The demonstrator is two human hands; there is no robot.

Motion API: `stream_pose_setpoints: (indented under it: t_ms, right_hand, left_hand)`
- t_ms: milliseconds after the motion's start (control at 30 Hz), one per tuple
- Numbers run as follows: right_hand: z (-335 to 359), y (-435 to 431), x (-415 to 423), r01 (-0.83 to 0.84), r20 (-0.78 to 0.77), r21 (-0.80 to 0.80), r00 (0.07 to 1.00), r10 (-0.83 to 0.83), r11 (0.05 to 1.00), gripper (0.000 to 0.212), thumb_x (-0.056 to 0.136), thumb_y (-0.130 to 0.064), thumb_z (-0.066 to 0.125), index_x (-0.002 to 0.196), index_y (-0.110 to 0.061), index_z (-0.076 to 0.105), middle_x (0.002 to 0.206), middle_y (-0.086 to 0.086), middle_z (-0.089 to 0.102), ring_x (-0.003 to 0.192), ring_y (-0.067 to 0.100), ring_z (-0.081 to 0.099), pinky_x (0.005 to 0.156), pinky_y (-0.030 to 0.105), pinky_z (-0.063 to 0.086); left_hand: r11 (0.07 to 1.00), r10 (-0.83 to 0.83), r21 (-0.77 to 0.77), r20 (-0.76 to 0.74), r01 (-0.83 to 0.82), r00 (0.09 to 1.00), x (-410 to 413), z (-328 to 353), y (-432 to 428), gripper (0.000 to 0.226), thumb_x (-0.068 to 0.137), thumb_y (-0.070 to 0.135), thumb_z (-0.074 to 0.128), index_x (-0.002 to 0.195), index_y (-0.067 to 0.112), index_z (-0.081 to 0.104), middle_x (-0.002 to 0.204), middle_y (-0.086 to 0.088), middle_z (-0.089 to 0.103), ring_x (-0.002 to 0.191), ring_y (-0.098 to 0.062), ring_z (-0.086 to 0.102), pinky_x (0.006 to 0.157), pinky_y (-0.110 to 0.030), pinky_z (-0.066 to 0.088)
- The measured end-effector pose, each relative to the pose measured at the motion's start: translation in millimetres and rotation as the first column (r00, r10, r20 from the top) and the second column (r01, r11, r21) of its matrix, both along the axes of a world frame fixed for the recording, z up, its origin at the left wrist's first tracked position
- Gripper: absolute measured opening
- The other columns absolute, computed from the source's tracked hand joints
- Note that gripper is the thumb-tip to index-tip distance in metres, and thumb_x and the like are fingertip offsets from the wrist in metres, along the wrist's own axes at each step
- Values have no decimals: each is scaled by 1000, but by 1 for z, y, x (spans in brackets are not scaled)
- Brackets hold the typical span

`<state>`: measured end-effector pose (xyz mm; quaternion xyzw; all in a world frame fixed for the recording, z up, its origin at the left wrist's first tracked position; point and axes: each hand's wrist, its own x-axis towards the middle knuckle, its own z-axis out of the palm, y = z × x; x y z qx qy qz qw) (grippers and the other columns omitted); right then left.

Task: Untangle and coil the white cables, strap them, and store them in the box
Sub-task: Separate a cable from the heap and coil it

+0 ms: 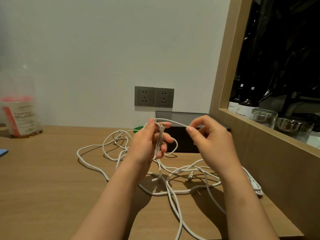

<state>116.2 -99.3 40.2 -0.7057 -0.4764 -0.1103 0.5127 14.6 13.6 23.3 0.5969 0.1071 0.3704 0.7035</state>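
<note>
Both hands, left and right, pinch smooth white cables, looped loosely.

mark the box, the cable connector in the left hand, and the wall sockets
box (183,142): head view, dark front wall.
cable connector (163,125): head view, plug tip above left hand's fingers.
wall sockets (154,97): head view, seam between both grey plates.

Bare wooden table at lower left gives clear passage; tangled white cables obstruct centre; black box blocks behind.
</note>
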Motion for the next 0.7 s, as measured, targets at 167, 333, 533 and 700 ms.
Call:
stream_pose_setpoints:
  t_ms: [167,333,533,700]
  right_hand:
    - [-5,11,-8,-43,20,-160,999,47,986,8,93,-24,53,94,-29,59,78,-9,61,76,6,60,66,22,50]
    - [-12,19,-13,-71,8,-302,997,77,951,23,95,-22,51,112,-31,63,81,-17,56,82,4,59,70,19,48]
    - [-14,23,-18,-119,3,-426,991,133,897,31,96,-21,48,122,-35,58,75,-20,53,76,5,58,64,16,47]
    - [-12,24,-23,-181,-38,-514,981,189,839,30,96,-25,48,123,-33,58,72,-18,53,64,-1,52,54,9,38]
  left_hand:
    - [960,202,-193,-19,-201,979,4,0,4,48,100,44,25,100,18,65,77,-1,72,62,-8,64,49,-20,47]
    - [905,166,-403,48,-133,985,0,2,10,46,101,41,26,100,15,63,86,-3,73,90,-17,67,73,-29,49]
    - [759,99,-650,170,36,981,-6,7,16,41,101,39,28,95,12,59,76,-7,71,77,-21,68,76,-38,50]
    - [670,209,-742,209,16,955,-11,7,21,33,100,37,34,87,14,54,63,-2,53,56,-12,53,63,-34,52]
